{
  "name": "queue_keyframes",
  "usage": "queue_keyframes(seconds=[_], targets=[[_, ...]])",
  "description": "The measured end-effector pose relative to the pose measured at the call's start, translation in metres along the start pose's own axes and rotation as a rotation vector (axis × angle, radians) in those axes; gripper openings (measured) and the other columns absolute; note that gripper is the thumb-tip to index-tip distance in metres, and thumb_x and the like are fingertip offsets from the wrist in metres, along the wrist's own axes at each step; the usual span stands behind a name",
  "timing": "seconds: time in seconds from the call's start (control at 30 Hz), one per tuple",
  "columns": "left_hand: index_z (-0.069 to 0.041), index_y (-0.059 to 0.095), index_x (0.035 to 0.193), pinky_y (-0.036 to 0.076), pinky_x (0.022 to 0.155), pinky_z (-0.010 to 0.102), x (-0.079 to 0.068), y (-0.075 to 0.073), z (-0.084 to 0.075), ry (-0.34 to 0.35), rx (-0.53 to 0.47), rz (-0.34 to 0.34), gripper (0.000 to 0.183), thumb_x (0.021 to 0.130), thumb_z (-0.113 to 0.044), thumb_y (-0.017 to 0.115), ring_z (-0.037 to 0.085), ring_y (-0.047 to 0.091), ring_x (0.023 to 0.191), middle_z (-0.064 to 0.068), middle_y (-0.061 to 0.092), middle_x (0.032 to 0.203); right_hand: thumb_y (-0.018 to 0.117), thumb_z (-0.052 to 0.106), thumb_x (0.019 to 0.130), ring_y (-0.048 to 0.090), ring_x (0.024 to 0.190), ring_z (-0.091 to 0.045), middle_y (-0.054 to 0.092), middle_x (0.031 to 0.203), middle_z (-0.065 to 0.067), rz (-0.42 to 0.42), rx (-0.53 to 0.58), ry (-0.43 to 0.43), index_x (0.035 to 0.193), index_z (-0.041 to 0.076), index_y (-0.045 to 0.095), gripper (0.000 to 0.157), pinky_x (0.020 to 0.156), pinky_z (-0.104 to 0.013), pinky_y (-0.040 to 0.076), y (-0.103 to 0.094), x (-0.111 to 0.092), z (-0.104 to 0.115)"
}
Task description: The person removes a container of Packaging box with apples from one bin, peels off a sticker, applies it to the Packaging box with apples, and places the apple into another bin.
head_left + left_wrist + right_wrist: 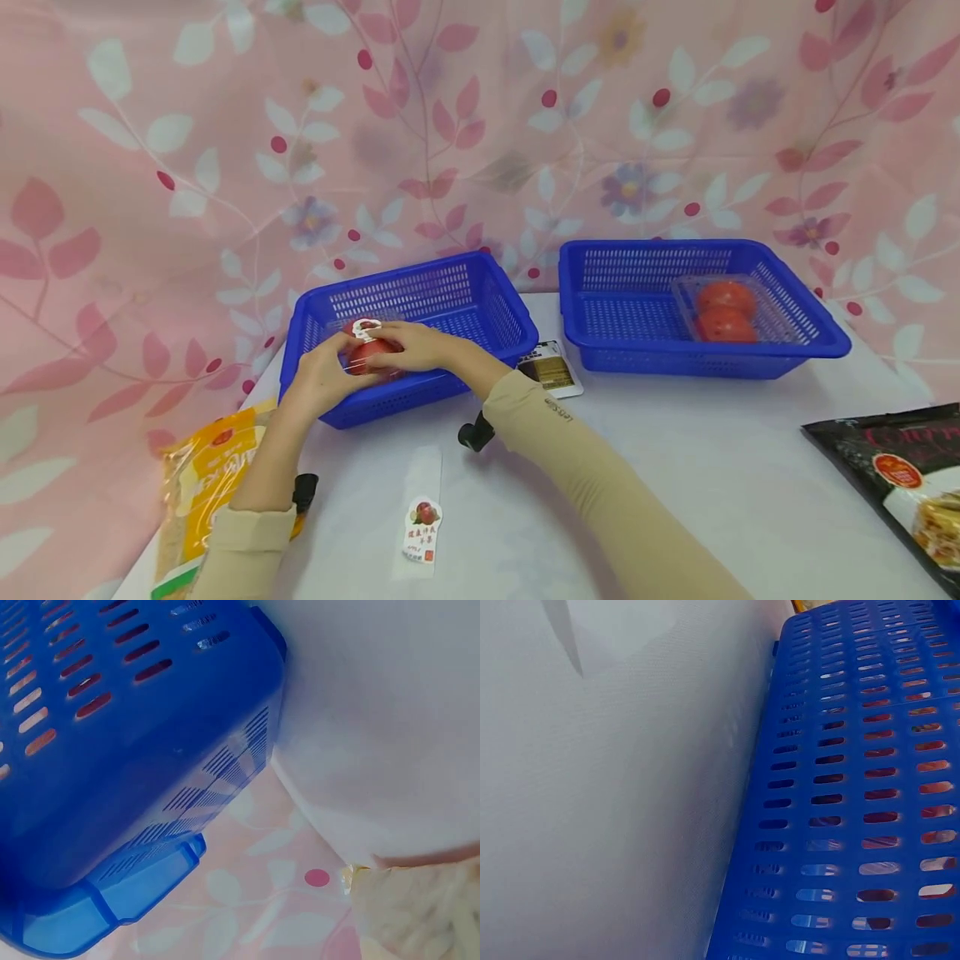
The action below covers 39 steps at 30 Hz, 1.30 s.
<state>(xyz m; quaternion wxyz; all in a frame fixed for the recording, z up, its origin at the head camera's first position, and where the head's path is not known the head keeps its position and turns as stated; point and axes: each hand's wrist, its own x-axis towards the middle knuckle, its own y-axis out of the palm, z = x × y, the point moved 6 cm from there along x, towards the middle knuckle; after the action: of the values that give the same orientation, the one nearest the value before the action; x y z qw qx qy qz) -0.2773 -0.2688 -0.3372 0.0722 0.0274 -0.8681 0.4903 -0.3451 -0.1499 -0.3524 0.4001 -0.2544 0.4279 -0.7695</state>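
A clear pack of red apples [363, 357] sits in the left blue basket [420, 408]. The left hand [322, 379] grips the pack's near left side, thumb low and fingers over the top. From the right, the right hand [415, 345] bends its thumb and fingers over the same pack. At the fingertips, a white sticker [366, 326] with a fruit picture shows on the pack's top; the fingers cover part of it. Both wrist views show the basket's slotted wall [112, 735], with red showing through the slots; neither hand appears there.
A backing strip [423, 467] with another fruit sticker [423, 529] lies in front of the basket. The right blue basket [675, 358] holds a clear pack of red fruit [726, 312]. A small packet [551, 371], a yellow bag [213, 475] and a black bag [900, 475] lie around.
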Motion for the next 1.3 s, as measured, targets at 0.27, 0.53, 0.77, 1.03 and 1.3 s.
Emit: queue_keyframes(seconds=[0.27, 0.53, 0.77, 1.03, 1.3], targets=[[0.0, 0.043, 0.129, 0.036, 0.091, 0.06, 0.004, 0.004, 0.003, -0.01, 0.044, 0.068, 0.081, 0.073, -0.051, 0.07, 0.044, 0.039, 0.118, 0.025, 0.043, 0.131, 0.046, 0.048, 0.091, 0.029, 0.132, -0.024, 0.028, 0.148, -0.005, 0.045, 0.029, 0.014, 0.143, 0.024, 0.033, 0.059, 0.101, -0.043, 0.033, 0.002, 0.0, -0.001], [0.003, 0.041, 0.133, 0.036, 0.09, 0.061, 0.002, 0.005, 0.005, 0.011, 0.048, 0.1, 0.076, 0.077, -0.04, 0.071, 0.046, 0.034, 0.121, 0.028, 0.038, 0.134, 0.041, 0.057, 0.089, 0.024, 0.133, -0.03, 0.021, 0.15, 0.002, 0.095, -0.025, 0.09, 0.144, 0.033, 0.029, 0.061, 0.102, -0.058, 0.021, 0.009, 0.003, -0.004], [0.002, 0.04, 0.134, 0.031, 0.093, 0.062, 0.005, 0.006, 0.003, 0.023, 0.07, 0.094, 0.076, 0.08, -0.045, 0.066, 0.046, 0.033, 0.122, 0.028, 0.037, 0.136, 0.04, 0.061, 0.088, 0.023, 0.13, -0.041, 0.017, 0.151, 0.007, 0.093, -0.069, 0.152, 0.143, 0.04, 0.027, 0.06, 0.1, -0.064, 0.015, 0.007, 0.003, -0.009], [0.002, 0.03, 0.139, 0.029, 0.093, 0.064, 0.008, 0.008, 0.003, 0.007, 0.079, 0.149, 0.08, 0.084, -0.048, 0.059, 0.049, 0.028, 0.125, 0.029, 0.027, 0.141, 0.043, 0.057, 0.088, 0.025, 0.13, -0.041, 0.027, 0.148, 0.003, 0.036, -0.091, 0.143, 0.14, 0.035, 0.036, 0.057, 0.098, -0.066, 0.015, -0.002, 0.002, -0.004], [0.004, 0.024, 0.141, 0.025, 0.093, 0.066, 0.01, 0.013, 0.002, 0.012, 0.151, 0.151, 0.082, 0.089, -0.056, 0.044, 0.052, 0.024, 0.125, 0.034, 0.02, 0.141, 0.041, 0.055, 0.09, 0.032, 0.128, -0.033, 0.033, 0.145, 0.002, -0.083, -0.171, 0.153, 0.136, 0.028, 0.045, 0.054, 0.099, -0.057, 0.023, -0.007, -0.001, -0.005]])
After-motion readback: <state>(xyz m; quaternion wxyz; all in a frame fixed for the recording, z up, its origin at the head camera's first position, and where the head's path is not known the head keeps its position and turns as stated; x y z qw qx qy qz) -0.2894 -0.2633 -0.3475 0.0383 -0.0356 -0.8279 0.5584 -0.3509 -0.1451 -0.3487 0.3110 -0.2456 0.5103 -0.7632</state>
